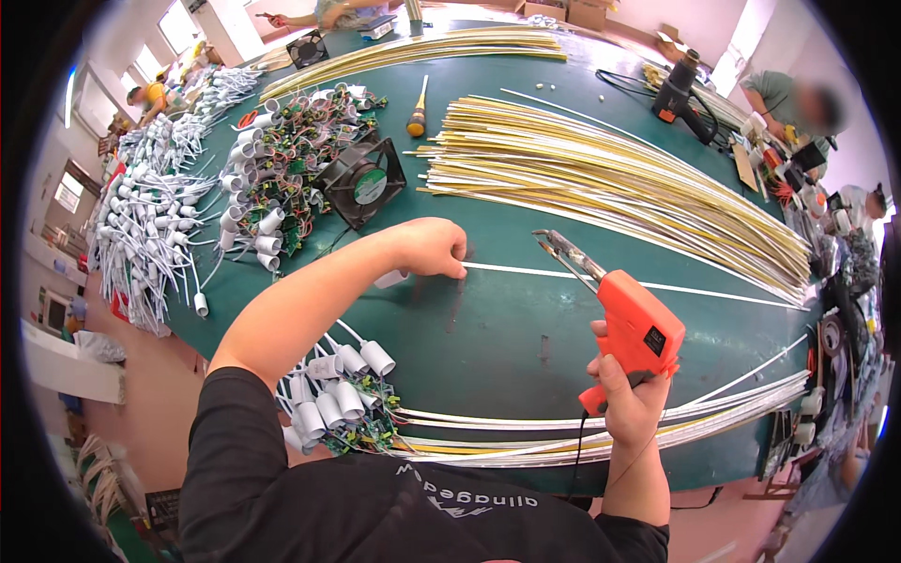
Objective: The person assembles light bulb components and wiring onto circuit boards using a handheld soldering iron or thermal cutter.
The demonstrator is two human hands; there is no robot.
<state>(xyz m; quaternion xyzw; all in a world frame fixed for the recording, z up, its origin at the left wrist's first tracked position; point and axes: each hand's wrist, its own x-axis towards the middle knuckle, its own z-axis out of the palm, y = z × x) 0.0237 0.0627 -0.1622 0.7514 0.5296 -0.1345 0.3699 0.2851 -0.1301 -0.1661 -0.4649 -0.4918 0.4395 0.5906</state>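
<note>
My left hand [434, 248] is closed in a pinch at the near end of a thin white strip [676, 291], which stretches right across the green table. A white cylindrical cap [392, 279] shows partly from under my left wrist; whether the fingers touch it is hidden. My right hand [627, 402] is wrapped round the grip of a red soldering gun [640, 324]. Its metal tip points up and left, above the strip and apart from my left hand. Close to my body lies a cluster of white lamp caps [340, 399] with small green circuit boards.
A broad bundle of white and yellow strips [601, 178] covers the table's far middle. Left of it are a black fan [362, 182], a screwdriver [417, 117] and heaps of wired caps [155, 225]. A heat gun [678, 89] stands far right. Other people work around the edges.
</note>
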